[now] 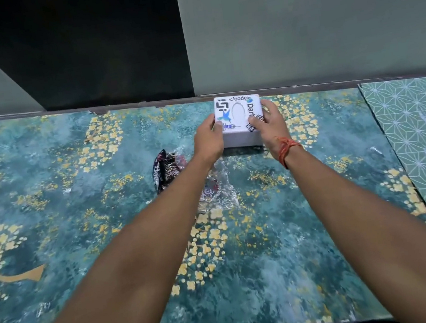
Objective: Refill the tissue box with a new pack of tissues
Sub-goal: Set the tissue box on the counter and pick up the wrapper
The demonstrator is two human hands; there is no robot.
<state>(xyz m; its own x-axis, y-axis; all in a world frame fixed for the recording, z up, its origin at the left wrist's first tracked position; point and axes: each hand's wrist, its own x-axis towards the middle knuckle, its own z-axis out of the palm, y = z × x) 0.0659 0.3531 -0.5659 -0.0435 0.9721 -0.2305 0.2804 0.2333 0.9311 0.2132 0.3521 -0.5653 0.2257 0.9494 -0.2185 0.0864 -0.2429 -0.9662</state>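
Note:
A white square tissue box (239, 120) covered in stickers stands near the table's far edge, with an oval opening on top. My left hand (207, 140) grips its left side and my right hand (272, 123) grips its right side, thumbs on the lid. A crumpled clear plastic wrapper with dark print (169, 169) lies on the table just below the box, partly hidden under my left forearm. No tissue shows in the oval opening.
The table carries a teal mat with yellow flowers (77, 206). A pale green mat with a star pattern (425, 138) lies to the right. A wall and a dark panel rise right behind the box.

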